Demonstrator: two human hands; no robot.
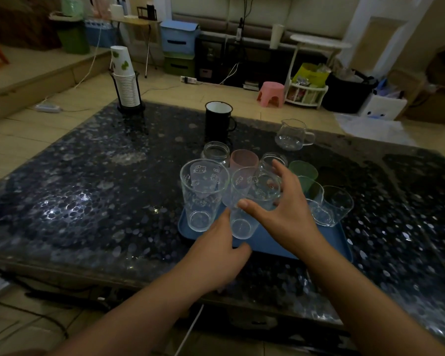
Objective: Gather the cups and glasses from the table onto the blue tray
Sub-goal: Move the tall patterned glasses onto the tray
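table: dark, speckled glossy top, fills the middle of the frame.
blue tray: lower centre of the frame, on the table's near part, crowded with glassware.
left printed glass: tall, clear, cartoon cat print, upright on the tray's left end.
middle printed glass: same print, centre of frame, base at the tray; whether it rests on it cannot be told.
right hand: centre right, fingers spread and curved around the middle printed glass, thumb on its near side.
left hand: lower centre, fingers loosely apart, thumb up beside the base of the middle printed glass, gripping nothing visible.
jars: two clear ones at the tray's far side, one partly behind the right hand.
pink cup: between the jars.
green cup: right of the jars.
short glasses: two clear ones at the tray's right end.
black mug: upper centre, on the table, off the tray.
glass pitcher: upper right of centre, on the table, off the tray.
paper cups: stacked in a black holder, upper left, far table corner.
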